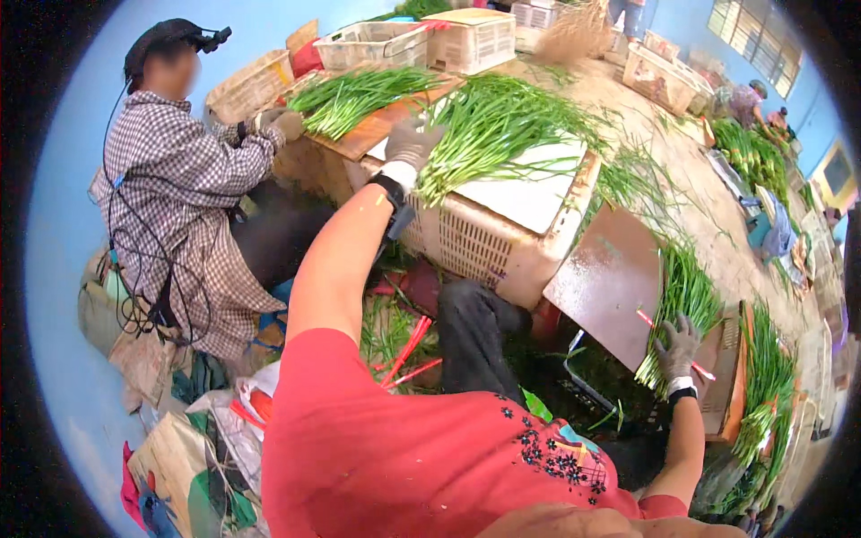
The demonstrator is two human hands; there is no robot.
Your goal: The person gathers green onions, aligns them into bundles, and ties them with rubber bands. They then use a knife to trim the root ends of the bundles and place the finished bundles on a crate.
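My left hand (412, 144), in a grey-brown work glove, touches the left side of a loose heap of garlic chives (498, 124). The heap lies on a white board (531, 202) atop an upturned plastic crate (471, 239). Lower right, my gloved right hand (679, 346) rests with spread fingers on a smaller bundle of chives (686, 282). A red-and-white tie strip (644, 317) runs beneath that bundle, its other end showing past my wrist. Beside the bundle leans a brown board (609, 276).
A co-worker (171, 161) sits at left, gloved hands near another chive pile (366, 97). Tied chives (760, 397) lie at far right. Red tie strips (410, 350) are by my knee. Crates (471, 40) stand behind, and loose leaves litter the floor (679, 168).
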